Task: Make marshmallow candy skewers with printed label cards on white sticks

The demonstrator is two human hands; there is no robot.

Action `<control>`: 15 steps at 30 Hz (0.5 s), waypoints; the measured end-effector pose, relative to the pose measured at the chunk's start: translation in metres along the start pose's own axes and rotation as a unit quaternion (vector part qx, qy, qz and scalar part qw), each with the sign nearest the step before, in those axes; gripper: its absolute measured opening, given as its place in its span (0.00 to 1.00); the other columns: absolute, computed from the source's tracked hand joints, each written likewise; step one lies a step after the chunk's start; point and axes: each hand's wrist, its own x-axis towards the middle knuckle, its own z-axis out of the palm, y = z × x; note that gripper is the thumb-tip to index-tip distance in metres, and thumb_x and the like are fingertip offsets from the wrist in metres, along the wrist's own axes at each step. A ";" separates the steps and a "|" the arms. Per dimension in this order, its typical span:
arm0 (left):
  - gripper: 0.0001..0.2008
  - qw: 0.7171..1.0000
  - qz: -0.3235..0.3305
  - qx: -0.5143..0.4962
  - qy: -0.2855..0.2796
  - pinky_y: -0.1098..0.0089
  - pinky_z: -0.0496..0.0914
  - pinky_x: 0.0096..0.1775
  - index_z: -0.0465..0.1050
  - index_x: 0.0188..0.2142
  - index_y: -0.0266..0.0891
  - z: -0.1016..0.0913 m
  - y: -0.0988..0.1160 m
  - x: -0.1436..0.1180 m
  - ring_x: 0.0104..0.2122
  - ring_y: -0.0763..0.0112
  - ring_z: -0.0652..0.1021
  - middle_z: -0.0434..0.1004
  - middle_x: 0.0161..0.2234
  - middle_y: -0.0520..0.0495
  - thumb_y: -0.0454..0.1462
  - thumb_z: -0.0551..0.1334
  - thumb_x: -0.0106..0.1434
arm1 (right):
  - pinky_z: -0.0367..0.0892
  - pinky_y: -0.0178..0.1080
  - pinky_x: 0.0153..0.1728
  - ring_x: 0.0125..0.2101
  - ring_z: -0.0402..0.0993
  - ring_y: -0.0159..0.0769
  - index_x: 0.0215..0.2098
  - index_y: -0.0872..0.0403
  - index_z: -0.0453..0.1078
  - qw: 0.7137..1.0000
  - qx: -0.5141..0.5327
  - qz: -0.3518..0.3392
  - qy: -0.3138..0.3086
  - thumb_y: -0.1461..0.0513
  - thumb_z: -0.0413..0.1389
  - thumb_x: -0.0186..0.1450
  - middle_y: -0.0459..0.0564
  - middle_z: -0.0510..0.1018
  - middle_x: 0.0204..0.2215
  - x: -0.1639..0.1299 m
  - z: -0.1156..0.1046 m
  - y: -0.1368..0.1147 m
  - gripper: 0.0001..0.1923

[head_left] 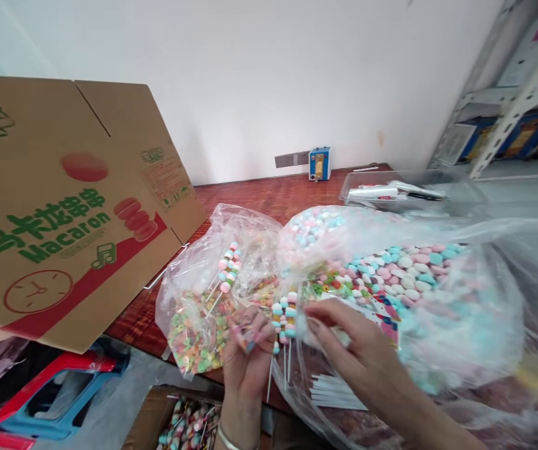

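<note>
My left hand [246,353] grips the white sticks of candy skewers [283,315] strung with pastel blue, pink and white beads. My right hand [360,353] reaches across with its fingers on the clear plastic beside those skewers; whether it pinches anything is blurred. Just behind lies a large clear bag of loose pastel candies [413,265]. A smaller clear bag [207,300] to the left holds finished skewers [227,269] and small multicoloured ring candies [194,340]. A bundle of bare white sticks [332,390] lies under my right wrist.
A big tilted cardboard box printed "Macaron" [62,206] fills the left. An open carton of finished skewers [187,425] sits on the floor below, by red and blue stools [48,394]. A clear tray [390,194], a small blue device [320,163] and metal shelving [512,106] stand behind.
</note>
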 end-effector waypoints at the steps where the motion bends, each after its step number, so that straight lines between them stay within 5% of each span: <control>1: 0.15 1.000 0.030 0.000 -0.007 0.80 0.64 0.26 0.66 0.28 0.39 0.001 0.017 -0.004 0.23 0.83 0.69 0.66 0.25 0.56 0.29 0.72 0.49 | 0.75 0.35 0.32 0.34 0.80 0.36 0.41 0.49 0.75 0.997 0.036 0.033 -0.055 0.64 0.53 0.67 0.45 0.82 0.34 0.011 0.021 -0.003 0.09; 3: 0.14 0.997 0.076 -0.006 -0.020 0.79 0.64 0.26 0.66 0.28 0.39 0.000 0.045 -0.012 0.23 0.83 0.69 0.66 0.25 0.57 0.29 0.71 0.51 | 0.72 0.30 0.24 0.24 0.79 0.31 0.39 0.51 0.76 0.981 0.113 0.076 -0.136 0.67 0.52 0.66 0.42 0.82 0.28 0.031 0.067 -0.007 0.10; 8: 0.10 0.992 0.118 -0.016 -0.044 0.77 0.64 0.28 0.66 0.28 0.40 -0.016 0.090 -0.031 0.25 0.81 0.70 0.68 0.26 0.56 0.29 0.67 0.54 | 0.64 0.27 0.16 0.16 0.75 0.27 0.29 0.58 0.75 0.978 0.108 0.105 -0.147 0.59 0.45 0.71 0.45 0.80 0.21 0.083 0.164 -0.008 0.21; 12: 0.09 0.991 0.119 0.004 -0.058 0.76 0.64 0.29 0.67 0.29 0.40 -0.034 0.108 -0.031 0.26 0.81 0.71 0.69 0.27 0.55 0.30 0.67 0.55 | 0.71 0.35 0.31 0.30 0.80 0.36 0.27 0.60 0.74 0.981 0.071 0.147 -0.103 0.54 0.48 0.71 0.49 0.79 0.26 0.126 0.203 0.004 0.23; 15: 0.09 0.992 0.103 0.005 -0.078 0.76 0.64 0.30 0.68 0.29 0.40 -0.044 0.116 -0.024 0.27 0.81 0.71 0.69 0.28 0.55 0.30 0.68 0.54 | 0.73 0.43 0.40 0.41 0.77 0.40 0.42 0.57 0.73 0.978 0.071 0.176 -0.090 0.56 0.55 0.69 0.51 0.78 0.42 0.144 0.214 0.015 0.12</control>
